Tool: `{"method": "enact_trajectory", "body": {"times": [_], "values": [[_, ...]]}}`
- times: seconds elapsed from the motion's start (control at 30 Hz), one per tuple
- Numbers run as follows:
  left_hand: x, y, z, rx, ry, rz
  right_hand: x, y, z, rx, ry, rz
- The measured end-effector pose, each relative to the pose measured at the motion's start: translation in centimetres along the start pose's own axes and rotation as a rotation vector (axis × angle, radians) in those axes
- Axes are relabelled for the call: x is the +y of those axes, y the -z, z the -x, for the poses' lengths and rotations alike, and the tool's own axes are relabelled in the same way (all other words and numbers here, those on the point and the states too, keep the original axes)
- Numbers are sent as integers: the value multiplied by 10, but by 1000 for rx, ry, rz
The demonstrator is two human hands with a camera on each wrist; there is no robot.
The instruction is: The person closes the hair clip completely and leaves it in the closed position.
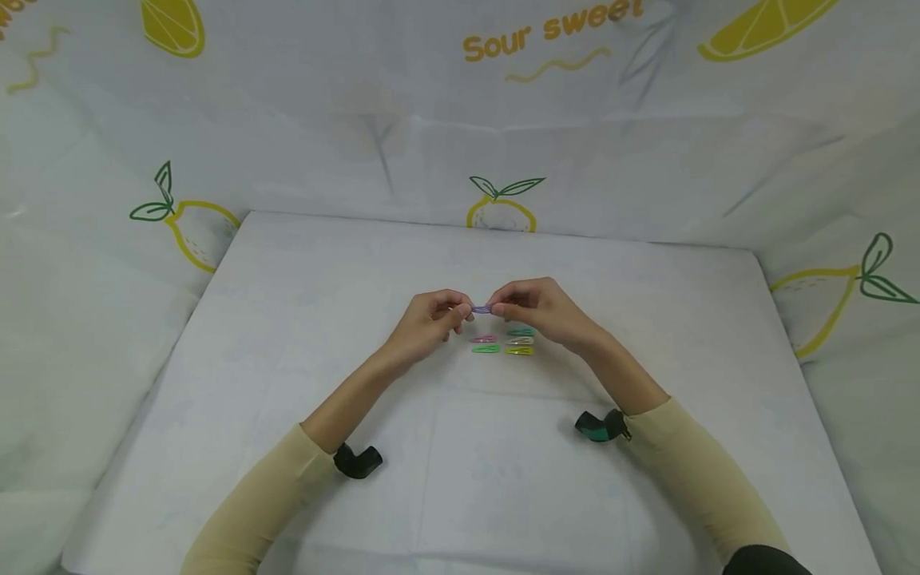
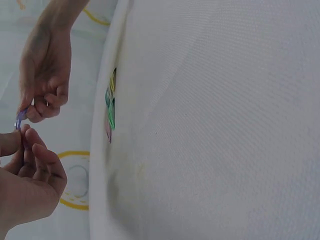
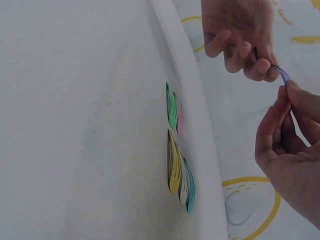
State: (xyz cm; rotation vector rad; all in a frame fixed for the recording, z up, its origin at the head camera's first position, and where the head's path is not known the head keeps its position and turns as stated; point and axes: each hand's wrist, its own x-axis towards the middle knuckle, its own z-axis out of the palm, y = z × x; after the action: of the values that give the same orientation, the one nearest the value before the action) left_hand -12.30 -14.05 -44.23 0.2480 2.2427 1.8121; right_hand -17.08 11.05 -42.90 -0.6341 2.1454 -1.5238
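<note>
A purple snap hair clip (image 1: 481, 309) is held up between both hands above the table. My left hand (image 1: 429, 323) pinches one end of it between thumb and fingers. At its other end, my right hand (image 1: 539, 310) pinches it the same way. The fingertips cover both ends of the clip; its purple middle shows in the right wrist view. Just below the hands lie more hair clips in two groups: pink (image 1: 484, 339) and green (image 1: 485, 349) on the left, teal (image 1: 521, 331), white (image 1: 520, 341) and yellow (image 1: 520, 350) on the right.
The clips lie on a white-covered table (image 1: 460, 479). Behind it hangs a white cloth (image 1: 302, 120) with lemon prints, also falling along both sides. A black wrist device (image 1: 358, 461) sits at the left cuff, another black device (image 1: 600, 426) at the right.
</note>
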Motion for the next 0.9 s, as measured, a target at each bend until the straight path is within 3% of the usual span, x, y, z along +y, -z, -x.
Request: {"method": "enact_trajectory", "body": {"times": [0.53,0.9], "values": [[-3,1,0,24,9,38,1,-2,2,36,-5,-3],[-5,2,-2,25,10,13,3,-2,4,61,-6,-13]]}}
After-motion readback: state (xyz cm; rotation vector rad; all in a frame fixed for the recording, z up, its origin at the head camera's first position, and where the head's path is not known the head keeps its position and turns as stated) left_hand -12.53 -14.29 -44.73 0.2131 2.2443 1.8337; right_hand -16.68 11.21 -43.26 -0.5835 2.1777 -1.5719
